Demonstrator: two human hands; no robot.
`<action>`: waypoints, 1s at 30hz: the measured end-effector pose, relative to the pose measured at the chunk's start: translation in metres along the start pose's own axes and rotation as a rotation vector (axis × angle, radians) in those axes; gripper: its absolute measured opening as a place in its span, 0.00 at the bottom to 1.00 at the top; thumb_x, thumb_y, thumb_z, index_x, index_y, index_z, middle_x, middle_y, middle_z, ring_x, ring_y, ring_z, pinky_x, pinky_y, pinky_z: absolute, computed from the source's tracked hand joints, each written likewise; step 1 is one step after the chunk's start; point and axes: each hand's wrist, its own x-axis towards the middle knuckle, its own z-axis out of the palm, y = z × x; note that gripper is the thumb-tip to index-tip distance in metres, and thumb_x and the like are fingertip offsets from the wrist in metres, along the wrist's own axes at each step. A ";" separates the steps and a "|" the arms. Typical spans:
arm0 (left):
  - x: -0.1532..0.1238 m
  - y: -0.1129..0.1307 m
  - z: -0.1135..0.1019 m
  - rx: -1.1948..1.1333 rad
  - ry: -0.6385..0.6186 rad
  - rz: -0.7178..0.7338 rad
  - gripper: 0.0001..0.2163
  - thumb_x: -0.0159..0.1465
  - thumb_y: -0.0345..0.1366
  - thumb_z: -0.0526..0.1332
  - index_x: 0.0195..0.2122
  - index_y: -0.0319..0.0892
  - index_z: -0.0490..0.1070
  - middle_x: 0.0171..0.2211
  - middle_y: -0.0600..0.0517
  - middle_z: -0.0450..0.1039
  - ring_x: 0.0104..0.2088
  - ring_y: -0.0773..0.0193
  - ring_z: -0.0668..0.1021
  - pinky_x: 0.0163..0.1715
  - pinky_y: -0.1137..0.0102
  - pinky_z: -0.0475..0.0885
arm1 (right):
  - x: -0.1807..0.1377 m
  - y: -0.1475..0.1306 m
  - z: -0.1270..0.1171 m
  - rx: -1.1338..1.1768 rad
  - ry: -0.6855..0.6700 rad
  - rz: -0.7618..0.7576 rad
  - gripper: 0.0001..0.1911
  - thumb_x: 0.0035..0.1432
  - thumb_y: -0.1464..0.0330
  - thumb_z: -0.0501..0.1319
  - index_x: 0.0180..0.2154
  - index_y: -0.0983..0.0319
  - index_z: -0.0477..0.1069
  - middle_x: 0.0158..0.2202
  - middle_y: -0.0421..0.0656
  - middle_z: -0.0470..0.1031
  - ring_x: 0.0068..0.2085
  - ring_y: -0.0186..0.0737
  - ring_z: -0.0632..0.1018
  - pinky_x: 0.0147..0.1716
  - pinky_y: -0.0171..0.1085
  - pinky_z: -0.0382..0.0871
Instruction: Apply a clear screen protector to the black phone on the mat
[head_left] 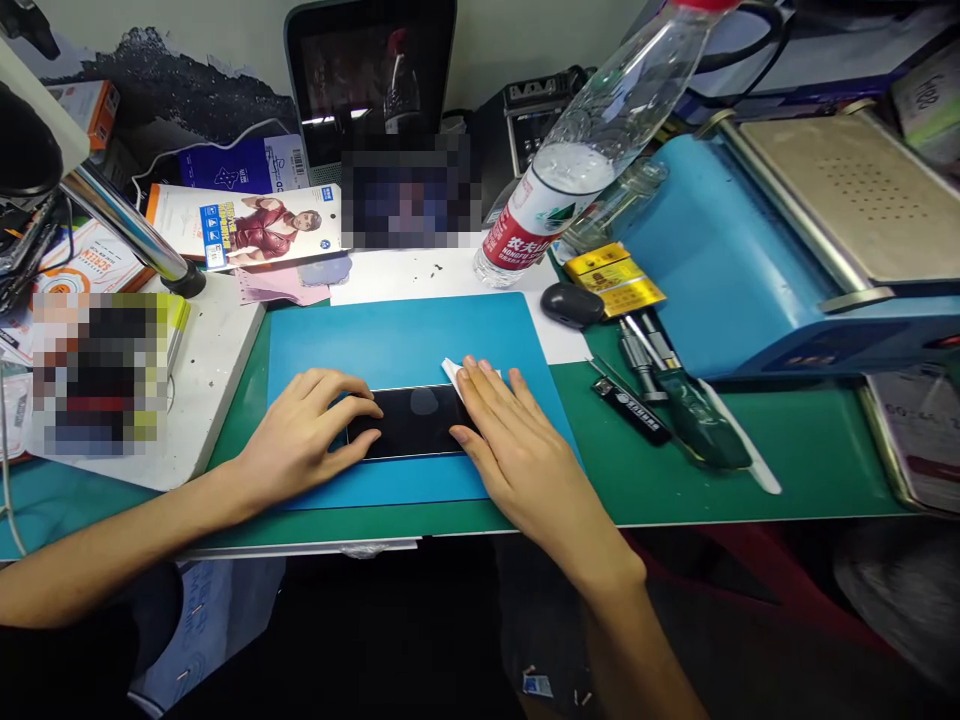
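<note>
A black smartphone (pixel 409 425) lies flat and lengthwise on a blue mat (pixel 397 335), its dark glass face up with a pale smudge near the middle of its upper edge. My left hand (pixel 304 435) grips the phone's left end, with fingers on the far edge and thumb on the near edge. Over the right end lies my right hand (pixel 517 450), fingers fairly straight and together, pressing a folded white wipe (pixel 451 370) on the glass. Most of the wipe and the phone's right end are hidden under that hand.
Right of the mat lie a black tweezers-like tool (pixel 630 410), screwdrivers (pixel 637 355) and a green-handled tool (pixel 701 420). A water bottle (pixel 555 200) stands behind, beside a blue machine (pixel 720 270). A white board (pixel 217 350) and lamp post (pixel 124 220) are left.
</note>
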 end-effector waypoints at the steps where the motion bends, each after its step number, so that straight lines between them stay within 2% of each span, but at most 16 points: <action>1: 0.001 0.000 -0.001 -0.001 -0.005 0.004 0.06 0.76 0.35 0.64 0.51 0.42 0.74 0.50 0.45 0.79 0.48 0.55 0.80 0.50 0.59 0.76 | 0.000 0.002 -0.002 0.033 0.006 -0.007 0.33 0.80 0.63 0.51 0.79 0.57 0.44 0.77 0.50 0.57 0.77 0.50 0.60 0.77 0.62 0.54; 4: 0.004 0.001 -0.008 0.071 -0.041 0.083 0.08 0.76 0.35 0.63 0.52 0.39 0.75 0.49 0.43 0.80 0.47 0.55 0.82 0.48 0.59 0.79 | 0.000 0.006 -0.004 0.172 0.063 0.052 0.28 0.81 0.64 0.50 0.77 0.53 0.53 0.74 0.44 0.64 0.76 0.46 0.64 0.77 0.61 0.56; 7: 0.008 0.002 -0.021 0.216 -0.118 0.239 0.10 0.76 0.34 0.62 0.55 0.35 0.75 0.51 0.41 0.82 0.48 0.53 0.84 0.47 0.59 0.83 | -0.001 0.006 0.000 0.186 0.143 0.133 0.25 0.80 0.65 0.51 0.74 0.55 0.60 0.73 0.44 0.67 0.75 0.46 0.65 0.77 0.61 0.56; 11: 0.011 0.002 -0.036 0.342 -0.156 0.362 0.14 0.77 0.35 0.61 0.59 0.31 0.75 0.56 0.38 0.82 0.51 0.50 0.85 0.51 0.58 0.85 | -0.004 0.004 0.007 0.080 0.171 0.156 0.25 0.80 0.66 0.53 0.73 0.62 0.62 0.73 0.50 0.66 0.76 0.49 0.63 0.77 0.63 0.55; 13: 0.011 0.001 -0.039 0.368 -0.152 0.393 0.15 0.78 0.35 0.61 0.58 0.30 0.76 0.56 0.37 0.82 0.51 0.50 0.86 0.52 0.59 0.85 | -0.004 0.003 0.007 0.069 0.192 0.163 0.26 0.79 0.67 0.53 0.74 0.62 0.61 0.74 0.51 0.65 0.76 0.49 0.63 0.77 0.62 0.56; 17: 0.008 0.000 -0.040 0.364 -0.159 0.416 0.15 0.76 0.35 0.63 0.58 0.30 0.77 0.59 0.36 0.80 0.52 0.50 0.87 0.53 0.58 0.85 | -0.002 0.000 0.001 0.072 0.219 0.081 0.31 0.77 0.70 0.56 0.76 0.56 0.56 0.74 0.47 0.65 0.75 0.49 0.66 0.76 0.61 0.60; 22: 0.005 -0.002 -0.040 0.300 -0.160 0.390 0.18 0.75 0.36 0.65 0.63 0.33 0.74 0.61 0.37 0.79 0.56 0.50 0.85 0.56 0.59 0.84 | -0.003 -0.001 -0.004 0.036 0.194 -0.100 0.29 0.73 0.73 0.63 0.71 0.58 0.66 0.69 0.48 0.73 0.71 0.50 0.72 0.74 0.57 0.66; 25: 0.003 -0.001 -0.041 0.264 -0.167 0.361 0.20 0.75 0.35 0.65 0.66 0.35 0.73 0.62 0.39 0.79 0.59 0.50 0.84 0.59 0.60 0.83 | -0.004 0.000 -0.003 0.024 0.180 -0.109 0.28 0.72 0.73 0.65 0.70 0.61 0.67 0.68 0.49 0.74 0.70 0.50 0.74 0.73 0.57 0.67; 30: 0.000 0.004 -0.041 0.374 -0.190 0.416 0.17 0.76 0.34 0.63 0.62 0.28 0.75 0.61 0.33 0.78 0.60 0.45 0.83 0.58 0.58 0.84 | -0.004 -0.002 -0.003 0.014 0.191 -0.113 0.29 0.71 0.72 0.66 0.70 0.63 0.67 0.68 0.50 0.75 0.68 0.49 0.76 0.71 0.52 0.71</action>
